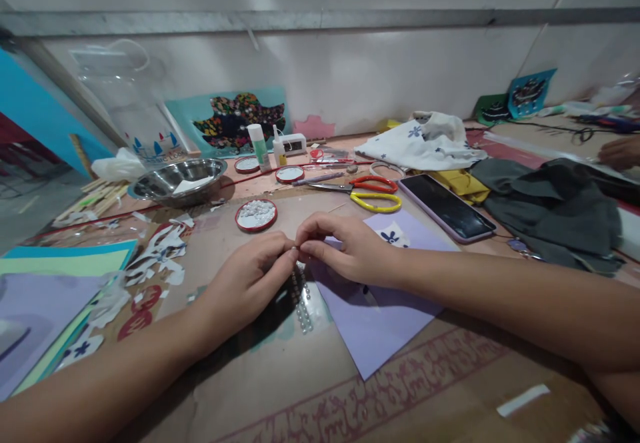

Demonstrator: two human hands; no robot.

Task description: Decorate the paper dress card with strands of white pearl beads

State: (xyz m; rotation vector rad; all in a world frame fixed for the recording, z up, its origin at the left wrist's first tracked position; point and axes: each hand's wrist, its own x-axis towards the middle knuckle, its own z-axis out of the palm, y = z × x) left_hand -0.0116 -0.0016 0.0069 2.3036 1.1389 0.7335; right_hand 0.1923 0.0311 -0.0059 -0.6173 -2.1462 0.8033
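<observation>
My left hand [253, 271] and my right hand [347, 250] meet fingertip to fingertip over the middle of the work surface. Both are closed in a pinch at the upper end of a string of pearl beads [303, 313], which hangs below them in silvery rows. Whether each hand grips a separate bead is too small to tell. Under my right hand lies a lilac sheet [373, 343] with white pieces of blue-flowered fabric [395, 235] on it. Just beyond my fingers sits a red-rimmed lid [256, 215] full of pearly beads.
Scissors [370, 191] with red and yellow handles lie past my right hand, beside a phone [447, 206]. A steel bowl [180, 180], glue stick [258, 146] and glue bottle [279, 146] stand farther back. Fabric scraps [160, 253] and coloured sheets [45, 310] cover the left. Another person's hand [620, 153] shows at right.
</observation>
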